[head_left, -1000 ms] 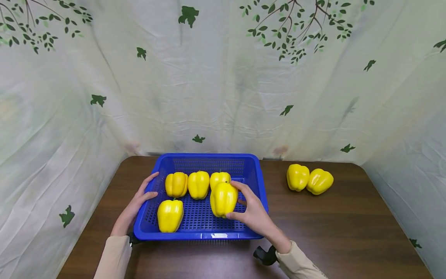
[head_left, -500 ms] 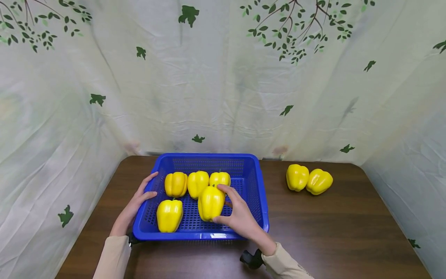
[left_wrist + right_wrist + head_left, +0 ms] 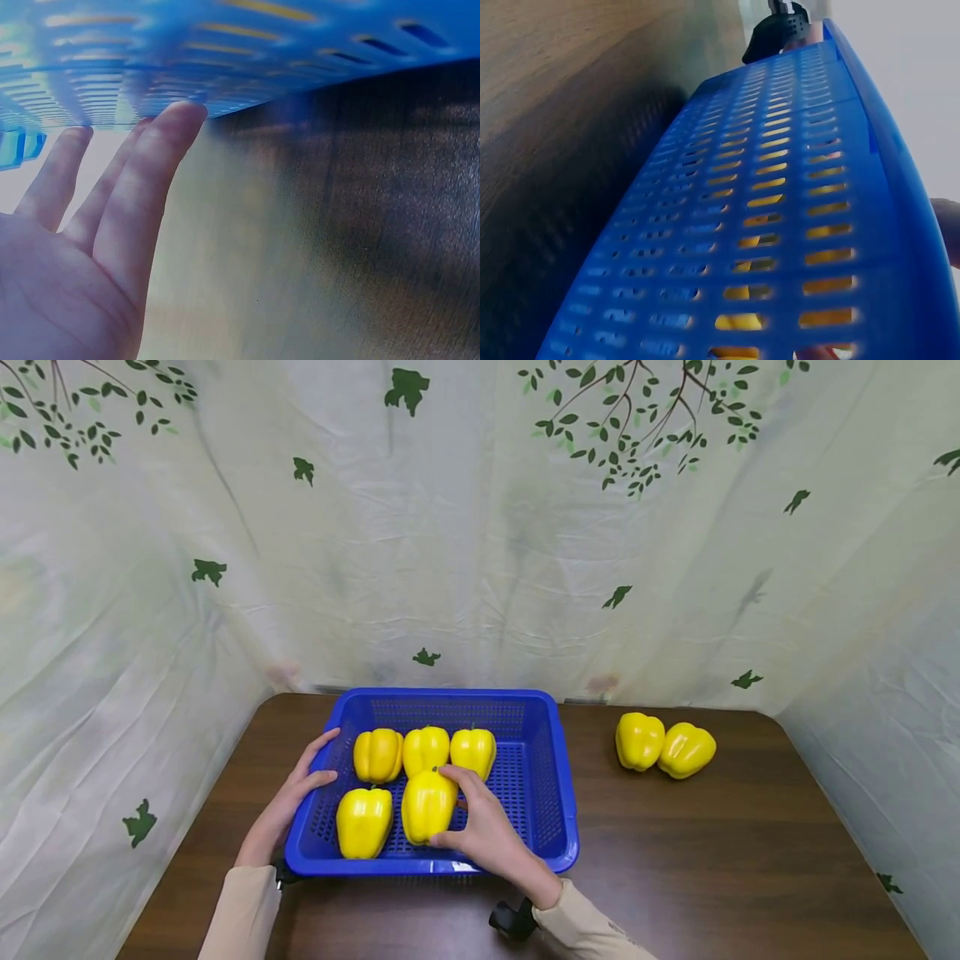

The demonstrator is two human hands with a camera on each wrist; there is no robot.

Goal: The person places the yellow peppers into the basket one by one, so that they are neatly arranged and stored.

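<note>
In the head view, a right hand [image 3: 487,829] grips a yellow pepper [image 3: 427,807] toward six o'clock in a blue basket [image 3: 390,867]; a left hand [image 3: 291,797] rests at its nine-o'clock side. The left wrist view shows straight fingers [image 3: 139,195] meeting the basket; in the right wrist view, yellow shows through its slots.

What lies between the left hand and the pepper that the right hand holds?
The head view shows the basket's left rim and the front-left pepper between the left hand and the held pepper.
</note>
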